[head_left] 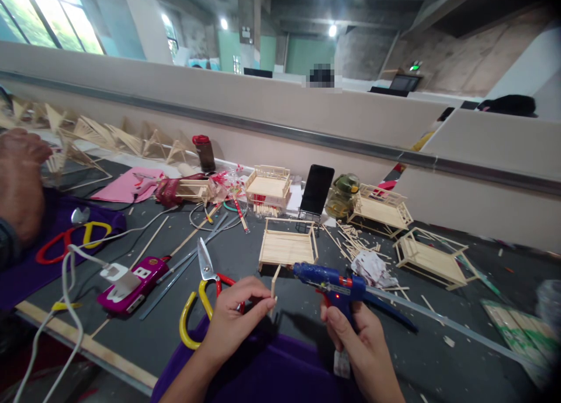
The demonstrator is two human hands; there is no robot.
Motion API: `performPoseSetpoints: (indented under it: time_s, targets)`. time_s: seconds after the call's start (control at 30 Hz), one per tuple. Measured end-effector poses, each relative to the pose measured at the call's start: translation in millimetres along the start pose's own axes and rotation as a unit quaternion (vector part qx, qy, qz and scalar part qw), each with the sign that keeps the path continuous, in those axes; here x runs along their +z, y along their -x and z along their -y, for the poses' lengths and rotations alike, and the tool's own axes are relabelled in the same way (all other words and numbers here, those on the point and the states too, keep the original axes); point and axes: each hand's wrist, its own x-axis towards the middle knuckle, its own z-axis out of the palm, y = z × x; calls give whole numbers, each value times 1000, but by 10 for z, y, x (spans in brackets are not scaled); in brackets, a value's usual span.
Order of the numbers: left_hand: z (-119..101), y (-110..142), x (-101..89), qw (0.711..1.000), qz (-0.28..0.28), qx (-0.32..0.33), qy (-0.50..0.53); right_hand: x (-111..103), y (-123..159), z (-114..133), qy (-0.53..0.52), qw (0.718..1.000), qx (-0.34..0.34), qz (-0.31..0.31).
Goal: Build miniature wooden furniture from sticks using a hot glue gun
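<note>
Between thumb and fingers, my left hand (239, 309) pinches a small wooden stick piece (274, 281), held upright with its top leaning right. My right hand (357, 336) is wrapped round the handle of a blue glue gun (322, 275). The nozzle points left, close to the stick's top, and a red light shows on the gun's body. A long clear glue stick (442, 318) runs out from its rear to the right. Just beyond both hands stands a small wooden-stick bed model (287, 246). Scissors with red and yellow handles (205, 301) lie beside my left hand, partly hidden by it.
More stick models (432, 260) stand at the right and back. A phone (317, 188) stands upright near a jar (342, 197). Crumpled paper (373, 268) and loose sticks lie about. A purple power strip (131, 286) with white cables is at left, near another person's arm (20, 181).
</note>
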Motion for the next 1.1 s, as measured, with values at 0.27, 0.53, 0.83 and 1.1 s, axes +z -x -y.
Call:
performPoseSetpoints:
  time_s: [0.27, 0.53, 0.83, 1.1]
  targets:
    - [52, -5, 4, 1000, 3, 26, 17, 4, 4, -4, -13, 1000, 3, -11]
    - [105, 29, -9, 999, -1, 1, 43, -13, -13, -21, -24, 1000, -5, -6]
    - [101, 22, -10, 997, -6, -15, 72, -16, -14, -27, -32, 999, -8, 0]
    - [117, 20, -14, 997, -10, -8, 74, -53, -30, -67, -26, 999, -21, 16]
